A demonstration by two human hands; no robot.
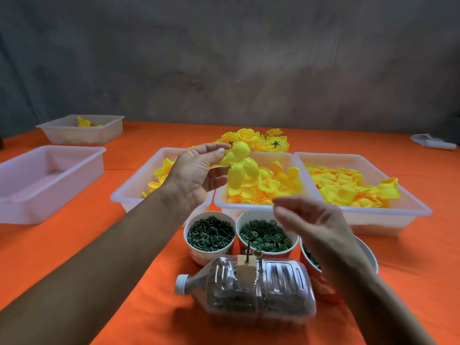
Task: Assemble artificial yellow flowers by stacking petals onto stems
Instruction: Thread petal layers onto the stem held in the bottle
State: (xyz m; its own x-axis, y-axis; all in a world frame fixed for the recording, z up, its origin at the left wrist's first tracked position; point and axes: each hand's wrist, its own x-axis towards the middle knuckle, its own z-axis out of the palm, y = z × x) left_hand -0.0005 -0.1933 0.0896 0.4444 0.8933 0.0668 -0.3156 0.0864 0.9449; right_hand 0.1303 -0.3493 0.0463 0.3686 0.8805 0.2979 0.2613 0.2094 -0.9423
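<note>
My left hand (196, 170) is raised above the trays and pinches a yellow petal piece (240, 165) with several lobes between thumb and fingers. My right hand (311, 220) hovers lower, over the cups, blurred, fingers loosely curled and holding nothing that I can see. A thin dark stem pin (249, 241) stands upright in a small block (246, 270) on a plastic bottle (249, 290) lying on its side at the front. Three white trays hold yellow petals: left (139, 185), middle (268, 185), right (348, 188). Finished yellow flowers (256, 140) lie piled behind them.
Three paper cups sit in front of the trays: dark green pegs (211, 235), green rings (266, 236), and one (323, 282) mostly hidden by my right arm. An empty white tray (47, 180) and another (82, 128) with a yellow piece sit left on the orange cloth.
</note>
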